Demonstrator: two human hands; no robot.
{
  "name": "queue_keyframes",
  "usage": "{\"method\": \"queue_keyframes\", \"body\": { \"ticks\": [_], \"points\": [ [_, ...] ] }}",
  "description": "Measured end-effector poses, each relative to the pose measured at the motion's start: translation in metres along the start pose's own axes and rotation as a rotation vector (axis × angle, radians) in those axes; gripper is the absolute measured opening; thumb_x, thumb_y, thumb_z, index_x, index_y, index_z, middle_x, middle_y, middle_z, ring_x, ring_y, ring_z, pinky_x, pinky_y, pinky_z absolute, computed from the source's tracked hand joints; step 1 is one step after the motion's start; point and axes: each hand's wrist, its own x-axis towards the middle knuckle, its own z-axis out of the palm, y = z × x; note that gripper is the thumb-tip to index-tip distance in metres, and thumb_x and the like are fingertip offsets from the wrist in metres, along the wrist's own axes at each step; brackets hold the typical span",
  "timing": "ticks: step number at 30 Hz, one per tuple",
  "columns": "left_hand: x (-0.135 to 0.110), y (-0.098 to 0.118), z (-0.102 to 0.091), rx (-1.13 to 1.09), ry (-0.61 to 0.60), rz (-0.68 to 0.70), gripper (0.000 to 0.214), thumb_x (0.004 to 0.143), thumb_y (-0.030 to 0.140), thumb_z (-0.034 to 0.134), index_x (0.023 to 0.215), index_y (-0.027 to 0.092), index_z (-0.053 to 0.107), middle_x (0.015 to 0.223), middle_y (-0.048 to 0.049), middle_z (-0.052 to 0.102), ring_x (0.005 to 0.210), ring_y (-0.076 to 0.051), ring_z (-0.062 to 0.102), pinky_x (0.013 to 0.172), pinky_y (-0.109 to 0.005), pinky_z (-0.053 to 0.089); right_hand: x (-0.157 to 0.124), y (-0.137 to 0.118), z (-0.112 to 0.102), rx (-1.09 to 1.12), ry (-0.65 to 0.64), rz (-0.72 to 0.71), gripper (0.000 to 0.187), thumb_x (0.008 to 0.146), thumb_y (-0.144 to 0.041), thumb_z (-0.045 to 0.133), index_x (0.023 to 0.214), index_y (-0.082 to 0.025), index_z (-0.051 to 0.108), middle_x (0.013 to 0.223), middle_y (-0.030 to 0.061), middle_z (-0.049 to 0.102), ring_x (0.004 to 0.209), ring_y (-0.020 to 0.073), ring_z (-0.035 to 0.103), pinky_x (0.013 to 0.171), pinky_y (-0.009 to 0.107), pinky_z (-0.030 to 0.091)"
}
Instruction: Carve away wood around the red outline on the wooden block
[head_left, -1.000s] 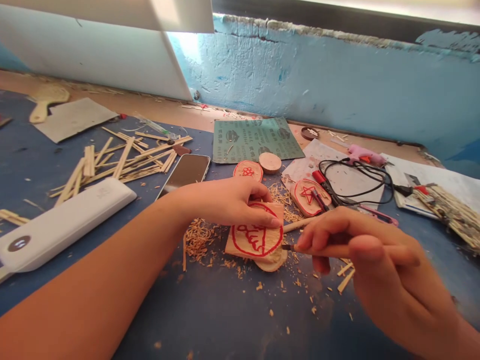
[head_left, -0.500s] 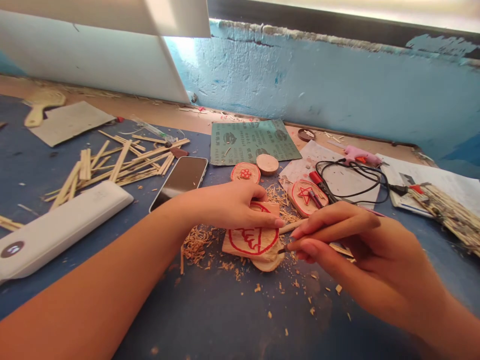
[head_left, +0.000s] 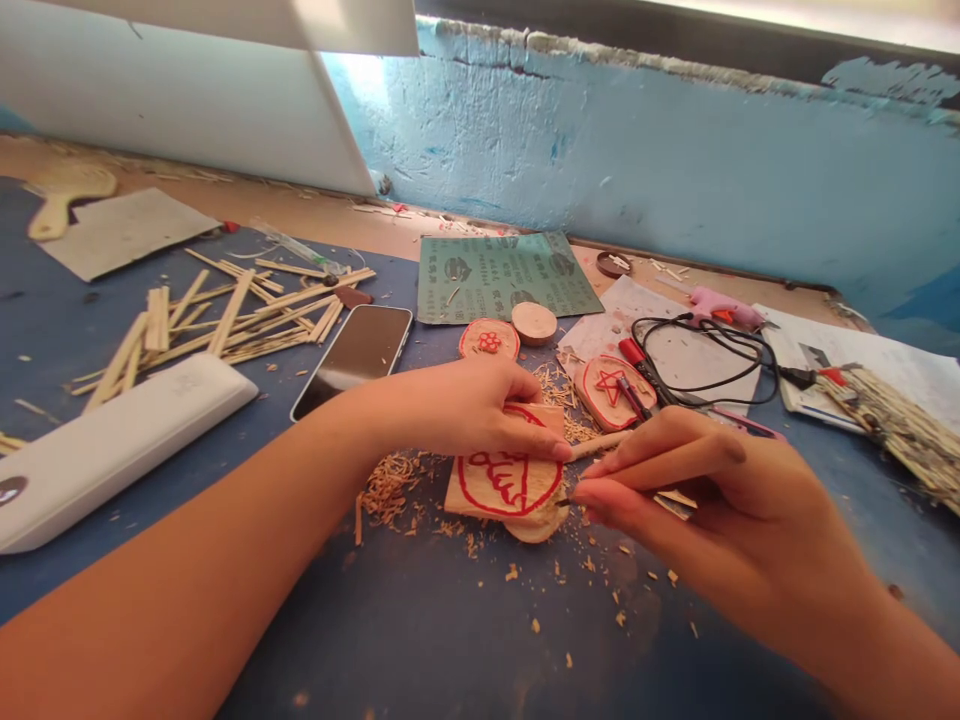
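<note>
A small wooden piece point(head_left: 502, 485) with a red drawn outline lies on the blue table point(head_left: 420, 620), on top of a round wooden slice. My left hand point(head_left: 457, 408) presses down on its upper edge, fingers closed over it. My right hand point(head_left: 697, 500) pinches a thin carving tool point(head_left: 571, 499) whose tip touches the piece's right edge. Wood shavings point(head_left: 386, 485) lie around it.
A phone point(head_left: 354, 350), a white power bank point(head_left: 112, 445), a heap of wooden sticks point(head_left: 225, 315), green sandpaper point(head_left: 502, 275), two more red-marked wooden slices point(head_left: 489, 340), a plain wooden disc point(head_left: 534, 322), a pink glue gun point(head_left: 720, 305) with black cable, papers and a blue wall behind.
My right hand has shifted left, bringing the tool's tip against the wooden piece's right edge. The left hand stays pressed on the piece. The view moved slightly.
</note>
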Motion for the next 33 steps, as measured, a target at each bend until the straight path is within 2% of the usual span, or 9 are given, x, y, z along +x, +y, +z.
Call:
{"method": "queue_keyframes", "body": {
  "ticks": [4,9,11,13,15,18,20,24,33],
  "points": [
    [0.001,0.0,0.0,-0.018,-0.015,0.01,0.061,0.079,0.087,0.065,0.087,0.026,0.066,0.075,0.0032,0.065,0.066,-0.016,0.058,0.049,-0.029,0.036,0.001,-0.003,-0.003,0.047,-0.085,0.005,0.013,0.097,-0.019,0.077,0.09,-0.025,0.068,0.092,-0.0014,0.08,0.078,0.0131,0.075,0.065,0.023,0.059],
    [0.001,0.001,0.001,-0.025,-0.046,0.032,0.058,0.079,0.081,0.07,0.082,0.024,0.061,0.072,0.0031,0.059,0.062,-0.014,0.05,0.048,-0.029,0.03,-0.001,0.002,0.003,0.298,-0.045,0.308,0.018,0.098,-0.029,0.078,0.086,-0.022,0.067,0.09,0.0023,0.076,0.068,0.0149,0.074,0.054,0.024,0.059],
    [0.001,0.002,0.002,-0.02,-0.054,0.045,0.057,0.08,0.078,0.07,0.08,0.023,0.058,0.071,0.0032,0.055,0.06,-0.013,0.046,0.047,-0.028,0.029,-0.001,0.003,0.008,0.314,-0.028,0.346,0.021,0.096,-0.032,0.08,0.084,-0.021,0.066,0.086,0.0026,0.075,0.064,0.0148,0.073,0.052,0.024,0.059],
    [0.001,0.002,0.002,-0.016,-0.045,0.052,0.055,0.082,0.076,0.069,0.079,0.022,0.059,0.07,0.003,0.055,0.06,-0.013,0.046,0.047,-0.028,0.03,-0.001,0.004,0.012,0.26,-0.001,0.295,0.022,0.095,-0.031,0.08,0.083,-0.021,0.065,0.089,0.0026,0.076,0.062,0.0135,0.072,0.052,0.023,0.06],
    [0.0,0.003,0.001,0.004,-0.013,0.073,0.053,0.083,0.074,0.068,0.078,0.022,0.059,0.07,0.0027,0.056,0.06,-0.013,0.048,0.047,-0.027,0.031,0.0,0.004,0.015,0.21,0.044,0.227,0.013,0.095,-0.025,0.08,0.097,-0.023,0.066,0.09,0.0002,0.075,0.063,0.0129,0.073,0.054,0.023,0.061],
    [-0.002,0.004,0.001,0.021,0.051,0.126,0.052,0.086,0.073,0.066,0.079,0.022,0.062,0.069,0.0025,0.058,0.061,-0.013,0.051,0.048,-0.026,0.033,-0.001,0.005,0.017,0.17,0.152,0.133,0.054,0.093,-0.015,0.079,0.138,-0.029,0.053,0.082,-0.0048,0.071,0.076,0.0169,0.077,0.066,0.026,0.067],
    [-0.003,0.005,0.002,0.017,0.126,0.159,0.051,0.09,0.072,0.063,0.081,0.022,0.065,0.066,0.0029,0.058,0.06,-0.013,0.05,0.048,-0.026,0.033,-0.003,0.007,0.017,0.132,0.189,0.063,0.073,0.091,-0.01,0.08,0.151,-0.03,0.044,0.082,-0.0047,0.07,0.088,0.0198,0.078,0.077,0.031,0.069],
    [-0.001,0.008,0.009,0.062,0.29,0.234,0.051,0.094,0.067,0.061,0.075,0.02,0.066,0.058,0.0039,0.052,0.056,-0.011,0.045,0.05,-0.026,0.032,-0.006,0.012,0.017,0.096,0.183,-0.065,0.074,0.09,-0.003,0.077,0.151,-0.031,0.047,0.089,-0.002,0.071,0.091,0.021,0.077,0.079,0.036,0.069],
    [0.009,0.017,0.022,0.308,0.368,0.161,0.056,0.1,0.066,0.043,0.068,0.022,0.056,0.058,0.0006,0.055,0.052,-0.015,0.044,0.049,-0.031,0.026,0.007,0.02,0.028,-0.01,0.397,-0.272,0.056,0.086,0.002,0.076,0.133,-0.022,0.057,0.071,-0.0054,0.069,0.059,0.0168,0.073,0.056,0.033,0.064]
  ]
}}
